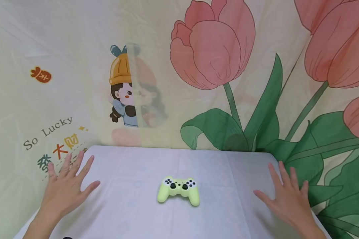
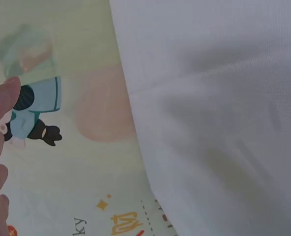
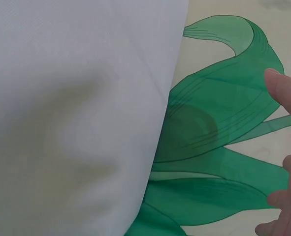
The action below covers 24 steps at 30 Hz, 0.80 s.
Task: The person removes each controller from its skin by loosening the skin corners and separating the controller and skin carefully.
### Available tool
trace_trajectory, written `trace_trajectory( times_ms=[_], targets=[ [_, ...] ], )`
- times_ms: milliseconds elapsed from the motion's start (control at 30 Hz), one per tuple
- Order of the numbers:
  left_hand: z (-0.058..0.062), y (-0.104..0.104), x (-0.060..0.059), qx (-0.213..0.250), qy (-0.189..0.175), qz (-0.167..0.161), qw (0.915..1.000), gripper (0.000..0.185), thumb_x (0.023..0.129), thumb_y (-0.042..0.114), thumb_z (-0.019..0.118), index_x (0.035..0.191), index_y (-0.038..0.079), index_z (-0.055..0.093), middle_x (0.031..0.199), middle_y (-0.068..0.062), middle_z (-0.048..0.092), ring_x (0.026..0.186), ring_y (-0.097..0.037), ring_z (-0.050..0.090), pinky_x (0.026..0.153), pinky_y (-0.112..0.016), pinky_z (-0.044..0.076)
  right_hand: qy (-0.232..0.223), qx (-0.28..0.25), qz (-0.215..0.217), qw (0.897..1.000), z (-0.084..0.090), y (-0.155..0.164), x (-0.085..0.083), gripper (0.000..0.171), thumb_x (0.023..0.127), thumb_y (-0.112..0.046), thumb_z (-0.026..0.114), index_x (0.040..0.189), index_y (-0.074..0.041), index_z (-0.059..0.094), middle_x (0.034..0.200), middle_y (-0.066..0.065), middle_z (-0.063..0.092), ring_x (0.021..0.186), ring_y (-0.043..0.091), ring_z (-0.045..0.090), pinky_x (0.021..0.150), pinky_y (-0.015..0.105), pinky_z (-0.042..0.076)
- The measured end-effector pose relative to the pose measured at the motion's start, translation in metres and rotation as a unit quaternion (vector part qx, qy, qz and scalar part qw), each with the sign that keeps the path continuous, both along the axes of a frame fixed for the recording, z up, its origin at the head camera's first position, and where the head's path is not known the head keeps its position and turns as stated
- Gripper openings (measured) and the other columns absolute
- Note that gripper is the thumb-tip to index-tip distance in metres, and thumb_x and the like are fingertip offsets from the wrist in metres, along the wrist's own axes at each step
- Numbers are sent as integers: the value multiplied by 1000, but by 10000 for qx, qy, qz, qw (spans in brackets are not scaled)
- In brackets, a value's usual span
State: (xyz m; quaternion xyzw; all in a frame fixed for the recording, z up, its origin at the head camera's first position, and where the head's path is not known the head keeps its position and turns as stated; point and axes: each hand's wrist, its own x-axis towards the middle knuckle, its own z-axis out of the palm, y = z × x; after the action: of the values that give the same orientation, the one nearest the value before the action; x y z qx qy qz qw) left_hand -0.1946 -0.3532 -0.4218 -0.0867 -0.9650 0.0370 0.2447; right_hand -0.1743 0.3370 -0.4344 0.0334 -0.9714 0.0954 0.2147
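Splayed, empty left hand [image 1: 67,187] at eight o'clock, right hand [image 1: 290,197] at four: I seem poised; gamepad [image 1: 179,190] at six likely needs an inward reach.

We find one game controller [image 1: 178,191], pale yellow-green, lying face up on the white tabletop [image 1: 131,209]. We note two black thumbsticks, side by side on the lower middle of its face. We record a white patch at each upper corner, both bearing dark buttons, with a few small dark buttons between them. Its two rounded handles point toward the wearer of the head camera, the right one reaching slightly nearer. We see it resting midway across the table's width, well apart from the far edge.
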Motion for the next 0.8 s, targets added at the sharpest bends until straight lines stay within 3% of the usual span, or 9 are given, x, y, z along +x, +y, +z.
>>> trace_trajectory(
  times_ms=[200,467,800],
  targets=[
    [1,12,-7,43,-52,-32,10000,98,96,67,63,172,28,13,179,-10,1,163,-37,-14,117,-70,-24,147,28,83,9999,2,-17,-8,111,90,-70,71,171,-18,17,172,28,19,155,60,11,101,93,12],
    [-5,29,-14,192,-79,-293,9994,98,98,64,63,172,26,12,177,-16,10,163,-38,-12,118,-70,-22,48,-52,268,9996,6,-44,-18,110,90,-71,71,170,-15,20,171,29,21,152,60,20,104,90,16],
    [-7,61,-24,650,-250,-624,9956,95,98,63,63,171,23,18,174,-21,22,160,-51,13,119,-79,-5,-74,-376,512,9980,13,-79,-24,107,91,-68,71,169,-11,24,169,29,26,147,59,29,107,84,26]
  ],
)
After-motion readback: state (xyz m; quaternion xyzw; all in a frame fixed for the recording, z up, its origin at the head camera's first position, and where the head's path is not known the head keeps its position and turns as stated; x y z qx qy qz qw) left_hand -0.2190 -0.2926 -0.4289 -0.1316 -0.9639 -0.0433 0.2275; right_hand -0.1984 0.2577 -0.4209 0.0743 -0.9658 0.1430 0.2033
